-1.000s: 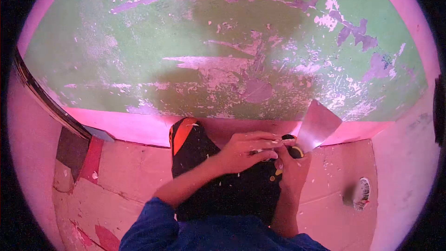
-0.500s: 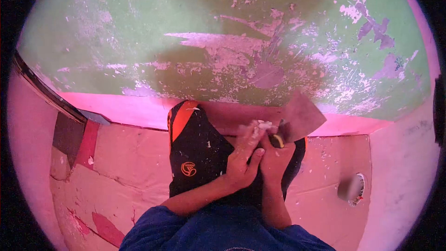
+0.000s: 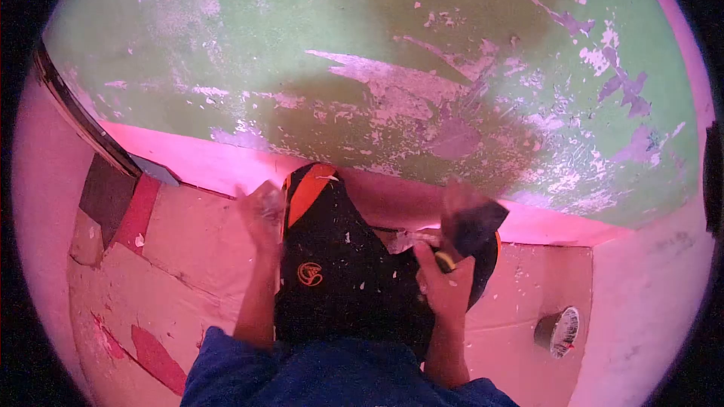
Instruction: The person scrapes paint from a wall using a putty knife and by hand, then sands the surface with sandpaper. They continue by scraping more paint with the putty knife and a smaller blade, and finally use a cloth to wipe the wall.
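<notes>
My right hand [image 3: 446, 290] is wrapped round the handle of a putty knife [image 3: 475, 222], above my right thigh. Its wide dark blade points up toward the wall, smeared a little by motion, and a yellow band shows at the handle. Beside my right thumb lies a pale, whitish streak [image 3: 407, 240] that I cannot make out. My left hand [image 3: 262, 209] is off to the left, by my left knee; motion blurs its fingers and no object shows in it. Ahead rises a green wall [image 3: 226, 45] with patches of paint scraped away.
On the floor at the right stands a small tub [image 3: 559, 332] with a whitish rim. My knees, in black trousers [image 3: 339, 279] flecked with pale bits, are close to the wall's base. Dark and red pieces [image 3: 113, 196] lie on the floor covering at the left.
My left hand has parted from my right and swung left to beside my knee. The putty knife has turned in my right hand, its blade now darker. The view has shifted slightly.
</notes>
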Demonstrator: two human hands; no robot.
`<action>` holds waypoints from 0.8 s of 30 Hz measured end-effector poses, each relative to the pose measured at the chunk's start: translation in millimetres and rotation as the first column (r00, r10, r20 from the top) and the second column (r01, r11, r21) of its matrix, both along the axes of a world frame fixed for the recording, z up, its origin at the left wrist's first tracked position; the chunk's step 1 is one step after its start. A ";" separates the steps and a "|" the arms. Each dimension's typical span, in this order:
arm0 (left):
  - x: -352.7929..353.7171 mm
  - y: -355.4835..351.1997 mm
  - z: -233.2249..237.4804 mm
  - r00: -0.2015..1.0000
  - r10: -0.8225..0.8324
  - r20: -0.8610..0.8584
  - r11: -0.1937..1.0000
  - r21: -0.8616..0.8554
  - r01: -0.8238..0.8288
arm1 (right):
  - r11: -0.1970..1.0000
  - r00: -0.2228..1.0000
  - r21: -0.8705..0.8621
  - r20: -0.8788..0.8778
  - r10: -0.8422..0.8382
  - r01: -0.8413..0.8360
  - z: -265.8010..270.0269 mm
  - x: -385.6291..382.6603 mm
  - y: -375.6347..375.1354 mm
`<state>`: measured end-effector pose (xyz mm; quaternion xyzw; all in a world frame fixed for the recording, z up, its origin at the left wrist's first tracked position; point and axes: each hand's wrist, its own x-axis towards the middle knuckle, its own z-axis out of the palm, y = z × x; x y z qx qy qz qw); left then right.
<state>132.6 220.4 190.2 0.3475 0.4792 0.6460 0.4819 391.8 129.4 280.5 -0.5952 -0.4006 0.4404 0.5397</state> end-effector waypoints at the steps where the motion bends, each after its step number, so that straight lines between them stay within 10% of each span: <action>1: -13.5 -11.4 5.6 0.941 0.093 -0.326 0.994 0.092 -0.066 | 1.000 1.000 0.002 0.001 0.006 -0.006 2.4 2.4 3.0; 3: -40.9 -28.7 -1.1 0.767 0.207 -0.608 0.974 0.203 -0.102 | 0.999 0.997 -0.009 0.066 -0.048 0.049 7.5 7.2 8.7; 5: -71.6 -47.3 -35.5 0.254 0.278 -0.926 0.961 0.269 -0.069 | 1.000 0.998 0.002 0.066 -0.021 0.021 5.2 6.8 16.1; 7: -83.1 -73.1 -37.3 0.320 0.167 -0.933 0.986 0.151 -0.075 | 0.996 0.997 0.087 0.073 -0.039 0.033 9.8 -1.4 26.6; 9: -95.4 -89.3 -41.5 0.593 -0.456 -0.663 0.840 -0.541 0.042 | 0.997 0.998 0.070 0.063 0.012 -0.016 17.3 -9.8 34.3; 15: -74.1 -105.5 -75.8 -0.003 -0.279 -0.960 0.960 -0.279 0.026 | 0.980 0.983 0.163 0.161 0.091 -0.117 28.0 -32.4 47.9; 17: -79.9 -97.4 -93.0 0.231 -0.207 -0.951 0.978 -0.203 0.039 | 0.961 0.936 0.240 0.350 0.044 -0.135 35.9 -37.4 47.6; 19: -77.4 -85.0 -77.9 0.787 -0.347 -0.510 0.900 -0.416 0.128 | 0.966 0.950 0.230 0.311 0.039 -0.115 19.8 -33.2 50.8; 21: -77.2 -79.8 -80.2 0.709 -0.257 -0.657 0.949 -0.310 0.057 | 0.973 0.962 0.214 0.270 0.030 -0.090 11.7 -30.2 50.5; 23: -79.6 -74.5 -99.4 0.203 -0.062 -0.977 0.998 -0.064 -0.005 | 0.987 0.984 0.157 0.180 0.007 -0.036 13.8 -31.6 49.7; 24: -83.6 -69.9 -122.9 0.299 -0.064 -0.952 0.998 -0.056 0.037 | 0.979 0.998 0.202 0.067 0.017 -0.030 15.3 -36.9 50.2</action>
